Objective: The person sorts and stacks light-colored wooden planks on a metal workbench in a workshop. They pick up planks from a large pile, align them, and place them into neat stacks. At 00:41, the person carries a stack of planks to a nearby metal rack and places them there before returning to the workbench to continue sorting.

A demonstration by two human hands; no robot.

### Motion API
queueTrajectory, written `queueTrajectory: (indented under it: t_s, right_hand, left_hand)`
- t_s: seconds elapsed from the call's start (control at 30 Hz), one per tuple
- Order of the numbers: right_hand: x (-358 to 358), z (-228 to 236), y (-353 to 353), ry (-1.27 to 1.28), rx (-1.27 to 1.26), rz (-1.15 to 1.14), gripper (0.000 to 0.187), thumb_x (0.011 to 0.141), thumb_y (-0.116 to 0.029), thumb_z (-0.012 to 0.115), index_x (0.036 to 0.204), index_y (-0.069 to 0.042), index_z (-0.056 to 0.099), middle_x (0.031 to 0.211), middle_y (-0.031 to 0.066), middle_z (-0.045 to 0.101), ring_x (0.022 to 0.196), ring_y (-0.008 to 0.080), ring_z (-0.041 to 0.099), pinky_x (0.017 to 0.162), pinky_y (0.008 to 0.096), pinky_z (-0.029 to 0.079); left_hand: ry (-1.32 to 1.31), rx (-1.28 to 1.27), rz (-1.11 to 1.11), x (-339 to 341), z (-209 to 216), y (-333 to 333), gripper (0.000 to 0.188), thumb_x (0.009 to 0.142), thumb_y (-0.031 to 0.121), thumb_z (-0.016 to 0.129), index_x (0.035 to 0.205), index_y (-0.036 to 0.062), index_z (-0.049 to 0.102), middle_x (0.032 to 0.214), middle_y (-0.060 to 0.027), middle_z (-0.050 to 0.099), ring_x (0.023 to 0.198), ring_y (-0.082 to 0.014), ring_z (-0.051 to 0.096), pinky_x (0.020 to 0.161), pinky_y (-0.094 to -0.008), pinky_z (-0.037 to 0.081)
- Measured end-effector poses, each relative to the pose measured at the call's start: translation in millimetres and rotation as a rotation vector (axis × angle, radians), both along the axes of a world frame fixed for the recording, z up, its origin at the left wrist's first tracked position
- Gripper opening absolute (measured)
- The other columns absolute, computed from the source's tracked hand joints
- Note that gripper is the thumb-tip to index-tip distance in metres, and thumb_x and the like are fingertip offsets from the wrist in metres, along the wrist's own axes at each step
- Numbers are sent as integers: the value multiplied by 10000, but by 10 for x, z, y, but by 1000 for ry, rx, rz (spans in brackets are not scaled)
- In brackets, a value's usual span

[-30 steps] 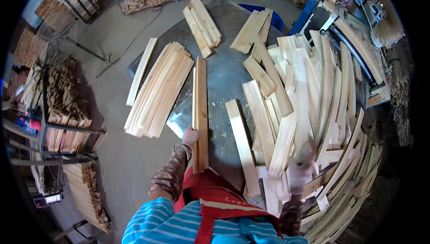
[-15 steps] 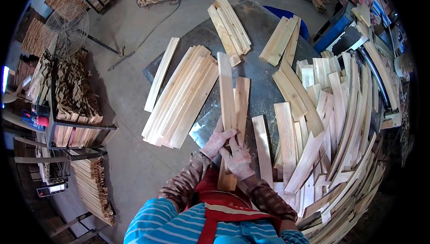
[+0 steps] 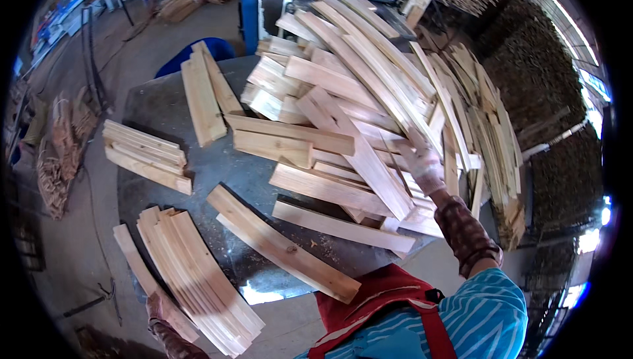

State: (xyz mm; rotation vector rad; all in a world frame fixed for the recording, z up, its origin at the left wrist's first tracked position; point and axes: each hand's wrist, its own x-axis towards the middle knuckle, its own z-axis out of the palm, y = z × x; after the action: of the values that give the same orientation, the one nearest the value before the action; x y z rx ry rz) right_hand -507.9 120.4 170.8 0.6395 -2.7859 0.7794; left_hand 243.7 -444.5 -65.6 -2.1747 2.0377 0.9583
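Note:
Both my hands wear pale work gloves. My right hand [image 3: 423, 169] reaches, fingers apart, onto the heap of loose wooden boards [image 3: 323, 105] on the right, near a long pale strip [image 3: 382, 89]. At the lower left, my left hand [image 3: 155, 307] is against the outer edge of a single narrow board [image 3: 142, 263]; its fingers are mostly hidden. Beside that board lies a neat stack of boards [image 3: 198, 280]. Two boards [image 3: 283, 243] lie side by side in the middle of the dark table [image 3: 227, 161], one end toward my red apron [image 3: 389, 293].
A small bundle of boards [image 3: 148, 154] and a pair of boards [image 3: 201, 98] lie on the table's far side. Behind them sits a blue round container [image 3: 227, 47]. More long strips [image 3: 494, 148] stand at the right. Bundled wood [image 3: 59, 154] is on the floor.
My view has swung right. My hands, together on a board before, are now far apart: the left beside the narrow board, the right over the heap. Two boards now lie mid-table.

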Motion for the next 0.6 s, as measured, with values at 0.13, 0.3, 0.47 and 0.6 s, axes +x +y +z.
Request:
queueTrajectory:
  t_s: [0.13, 0.3, 0.47, 0.6]
  right_hand:
    - [-44, 78, -302, 166, 356, -94, 750, 843, -318, 657, 1512, -108, 391, 1502, 211, 458, 1358, 417, 452, 1149, 482, 359]
    - [-571, 46, 287, -182, 504, -238, 865, 797, -402, 737, 1494, -62, 352, 1370, 222, 551, 1240, 420, 549, 1028, 489, 455]
    - [-337, -38, 513, -112, 643, 30, 456, 917, -205, 540, 1357, -87, 532, 1006, 196, 697, 915, 377, 679, 801, 515, 531]
    - [-323, 74, 555, 145, 322, -48, 419, 864, -243, 645, 1263, -124, 601, 1033, 148, 706, 965, 351, 676, 823, 508, 537]
  left_hand:
    - [-168, 6, 97, -126, -130, -197, 589, 941, 473, 619, 1381, 85, 574, 1261, -218, 643, 1186, -401, 607, 990, -503, 507]
    - [145, -276, 202, -1172, 207, 314, 687, 980, 345, 567, 1547, 46, 319, 1460, -237, 492, 1270, -352, 539, 1068, -431, 446]
    - [875, 14, -123, -3529, 1456, 1860, 407, 1022, 153, 577, 1411, 42, 543, 1294, -97, 626, 1178, -216, 592, 1019, -348, 478]
    - [1248, 367, -686, -5214, 2060, 3439, 358, 934, -12, 640, 1290, 24, 640, 1364, -110, 612, 1266, -199, 566, 1100, -338, 445]
